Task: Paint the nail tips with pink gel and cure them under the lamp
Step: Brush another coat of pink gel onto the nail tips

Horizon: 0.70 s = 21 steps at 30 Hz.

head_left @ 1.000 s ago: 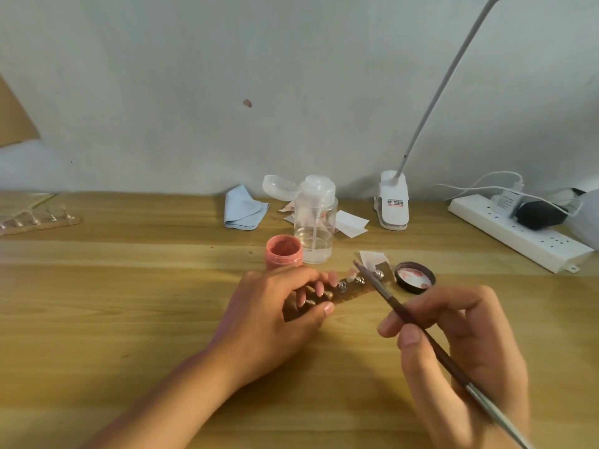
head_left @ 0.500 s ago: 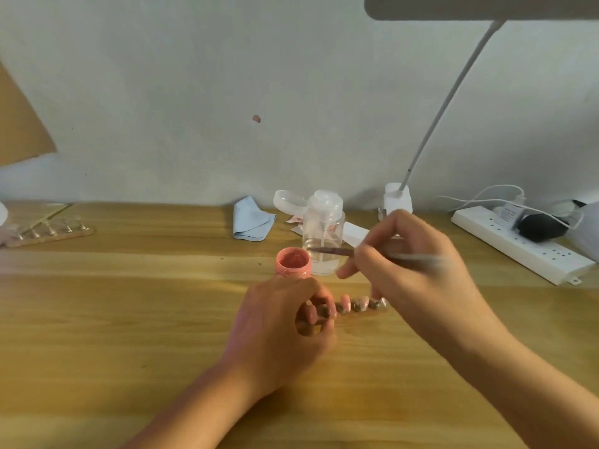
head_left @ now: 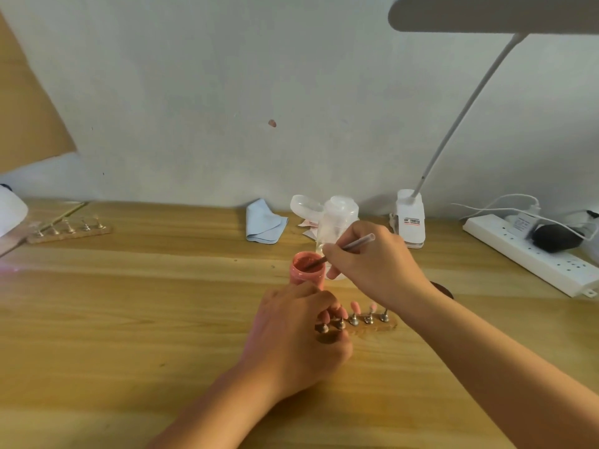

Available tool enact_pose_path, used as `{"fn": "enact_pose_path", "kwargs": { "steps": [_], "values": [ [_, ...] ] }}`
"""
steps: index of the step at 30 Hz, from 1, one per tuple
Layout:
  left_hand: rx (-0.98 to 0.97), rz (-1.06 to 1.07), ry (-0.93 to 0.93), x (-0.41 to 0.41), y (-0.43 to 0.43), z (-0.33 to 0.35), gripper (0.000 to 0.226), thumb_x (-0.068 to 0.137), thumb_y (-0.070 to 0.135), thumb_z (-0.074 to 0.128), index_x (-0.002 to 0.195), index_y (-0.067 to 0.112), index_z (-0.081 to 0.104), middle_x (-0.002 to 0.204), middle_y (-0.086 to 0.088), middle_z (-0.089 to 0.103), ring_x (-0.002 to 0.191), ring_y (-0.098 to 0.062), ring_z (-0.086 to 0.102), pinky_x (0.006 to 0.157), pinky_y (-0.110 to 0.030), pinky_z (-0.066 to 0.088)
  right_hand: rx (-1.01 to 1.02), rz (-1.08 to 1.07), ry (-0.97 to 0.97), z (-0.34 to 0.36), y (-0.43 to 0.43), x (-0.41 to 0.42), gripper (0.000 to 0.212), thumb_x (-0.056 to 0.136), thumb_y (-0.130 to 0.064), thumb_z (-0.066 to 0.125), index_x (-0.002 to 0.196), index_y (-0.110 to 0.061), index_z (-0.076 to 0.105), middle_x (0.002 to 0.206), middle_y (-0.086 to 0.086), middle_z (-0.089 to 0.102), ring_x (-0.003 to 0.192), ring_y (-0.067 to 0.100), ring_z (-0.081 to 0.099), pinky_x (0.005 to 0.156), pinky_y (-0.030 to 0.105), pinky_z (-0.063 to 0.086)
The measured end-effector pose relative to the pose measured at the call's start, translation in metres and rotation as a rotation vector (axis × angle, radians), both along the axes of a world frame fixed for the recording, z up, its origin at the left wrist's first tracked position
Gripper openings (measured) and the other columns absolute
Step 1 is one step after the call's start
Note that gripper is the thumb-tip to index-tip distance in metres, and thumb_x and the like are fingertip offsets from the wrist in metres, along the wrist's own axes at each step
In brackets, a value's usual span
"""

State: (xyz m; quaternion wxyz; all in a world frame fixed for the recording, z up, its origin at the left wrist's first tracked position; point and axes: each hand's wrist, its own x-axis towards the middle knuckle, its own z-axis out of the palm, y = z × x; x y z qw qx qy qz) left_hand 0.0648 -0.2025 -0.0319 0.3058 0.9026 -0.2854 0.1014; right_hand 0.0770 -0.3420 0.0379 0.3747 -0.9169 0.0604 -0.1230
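The right hand [head_left: 372,264] pinches the brush [head_left: 359,242] between thumb and curled fingers, close to its working end. The brush slants down to the left, and its bristle end sits inside the open mouth of the pink gel jar [head_left: 306,273]. The free end of the handle points up and to the right, above the knuckles.

The left hand [head_left: 291,338] grips the left end of the wooden holder strip [head_left: 385,325], with the fingers curled over the top and the thumb against the near edge. The strip lies flat on the table [head_left: 129,319], just in front of the jar. A row of metal stands on the strip carries the nail tips [head_left: 355,307] (those in view are pink). The right forearm crosses above the strip's right end.

A clear pump bottle [head_left: 340,209] stands directly behind the jar, partly hidden by the right hand. A folded blue cloth [head_left: 264,222] lies to its left. The lamp [head_left: 492,12] is clipped at the back of the table, its head overhanging at upper right. A white power strip [head_left: 525,254] lies at far right. A second holder strip [head_left: 69,229] rests at far left.
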Motion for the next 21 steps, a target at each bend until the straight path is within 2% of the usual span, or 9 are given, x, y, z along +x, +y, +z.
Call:
{"fn": "enact_pose_path", "kwargs": {
  "steps": [3, 5, 8, 10, 12, 14, 17, 21],
  "values": [
    [0.002, -0.011, 0.027, 0.001, 0.001, -0.001, 0.015, 0.069, 0.054, 0.051, 0.081, 0.044, 0.051, 0.077, 0.026, 0.048, 0.084, 0.011, 0.045, 0.083, -0.020, 0.031, 0.054, -0.017, -0.048, 0.003, -0.002, -0.010, 0.014, 0.087, -0.034, 0.061, 0.080, -0.023, 0.059, 0.063, -0.017, 0.071, 0.059, 0.003, 0.053, 0.059, 0.028, 0.042],
    [0.009, -0.030, 0.033, 0.002, 0.001, -0.002, 0.021, 0.067, 0.060, 0.045, 0.083, 0.046, 0.050, 0.079, 0.026, 0.048, 0.085, 0.007, 0.045, 0.085, -0.022, 0.033, 0.175, -0.031, -0.119, 0.004, -0.004, -0.025, 0.012, 0.086, -0.029, 0.059, 0.081, -0.018, 0.059, 0.065, -0.011, 0.072, 0.056, 0.006, 0.053, 0.058, 0.031, 0.044],
    [0.024, -0.048, 0.024, 0.003, 0.001, -0.004, 0.029, 0.066, 0.065, 0.041, 0.085, 0.046, 0.050, 0.080, 0.024, 0.047, 0.085, 0.002, 0.045, 0.083, -0.024, 0.033, 0.604, 0.040, -0.202, -0.003, -0.011, -0.056, 0.013, 0.091, -0.019, 0.050, 0.093, -0.010, 0.060, 0.076, 0.003, 0.076, 0.063, 0.016, 0.065, 0.056, 0.029, 0.054],
    [0.006, -0.063, 0.014, 0.004, 0.001, -0.004, 0.030, 0.067, 0.065, 0.045, 0.085, 0.043, 0.055, 0.079, 0.023, 0.049, 0.083, 0.001, 0.048, 0.082, -0.025, 0.037, 0.784, 0.076, -0.240, -0.014, -0.017, -0.077, 0.020, 0.097, -0.009, 0.045, 0.099, -0.008, 0.064, 0.085, 0.010, 0.077, 0.075, 0.021, 0.071, 0.066, 0.027, 0.058],
    [-0.016, -0.081, 0.011, 0.005, 0.001, -0.004, 0.031, 0.069, 0.064, 0.051, 0.085, 0.040, 0.060, 0.077, 0.023, 0.052, 0.080, 0.003, 0.050, 0.078, -0.024, 0.039, 0.835, 0.067, -0.334, -0.029, -0.021, -0.096, 0.015, 0.097, -0.007, 0.052, 0.097, -0.003, 0.067, 0.088, 0.014, 0.076, 0.080, 0.023, 0.072, 0.074, 0.027, 0.058],
    [-0.057, -0.085, 0.024, 0.006, 0.000, -0.004, 0.023, 0.070, 0.060, 0.058, 0.082, 0.041, 0.062, 0.076, 0.024, 0.054, 0.076, 0.003, 0.052, 0.071, -0.018, 0.035, 0.846, 0.028, -0.401, -0.041, -0.021, -0.106, 0.010, 0.090, -0.010, 0.063, 0.091, 0.000, 0.063, 0.082, 0.017, 0.074, 0.069, 0.018, 0.068, 0.068, 0.025, 0.056],
    [-0.098, -0.086, 0.033, 0.008, 0.001, -0.006, 0.028, 0.072, 0.053, 0.065, 0.090, 0.033, 0.071, 0.082, 0.018, 0.059, 0.077, -0.002, 0.056, 0.064, -0.012, 0.036, 0.855, -0.042, -0.419, -0.053, -0.024, -0.111, 0.010, 0.085, 0.008, 0.060, 0.081, 0.001, 0.054, 0.069, 0.018, 0.070, 0.053, 0.012, 0.058, 0.053, 0.019, 0.050],
    [-0.136, -0.087, 0.030, 0.010, 0.001, -0.007, 0.029, 0.074, 0.054, 0.066, 0.094, 0.035, 0.072, 0.087, 0.016, 0.061, 0.078, -0.004, 0.056, 0.063, -0.009, 0.038, 0.831, -0.033, -0.426, -0.057, -0.024, -0.110, 0.015, 0.087, 0.012, 0.055, 0.077, 0.003, 0.049, 0.066, 0.018, 0.069, 0.050, 0.015, 0.057, 0.052, 0.019, 0.049]
  ]
}}
